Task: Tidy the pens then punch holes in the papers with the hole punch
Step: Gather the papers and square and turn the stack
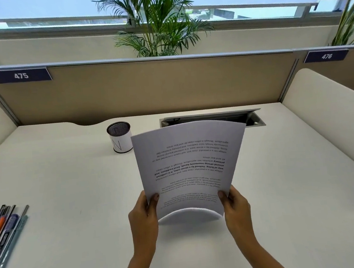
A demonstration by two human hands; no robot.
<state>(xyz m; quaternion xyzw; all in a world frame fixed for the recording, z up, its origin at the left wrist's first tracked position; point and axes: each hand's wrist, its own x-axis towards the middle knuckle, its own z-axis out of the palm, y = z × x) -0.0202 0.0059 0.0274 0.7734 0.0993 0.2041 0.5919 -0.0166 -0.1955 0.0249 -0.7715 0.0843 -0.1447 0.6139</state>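
A stack of printed white papers [191,165] stands upright on its lower edge in the middle of the white desk [73,230], bowed, with the text upside down to me. My left hand [144,214] grips its left side and my right hand [235,206] grips its right side, thumbs on the front sheet. Several pens [3,232] lie side by side at the desk's left edge. A mesh pen cup [120,140] with a white label stands behind the papers to the left and looks empty. No hole punch is in view.
An open cable tray [250,118] is set into the desk behind the papers. A tan partition [145,87] closes the back, with cream side dividers [329,106] left and right. Palm plants [156,23] stand behind the partition.
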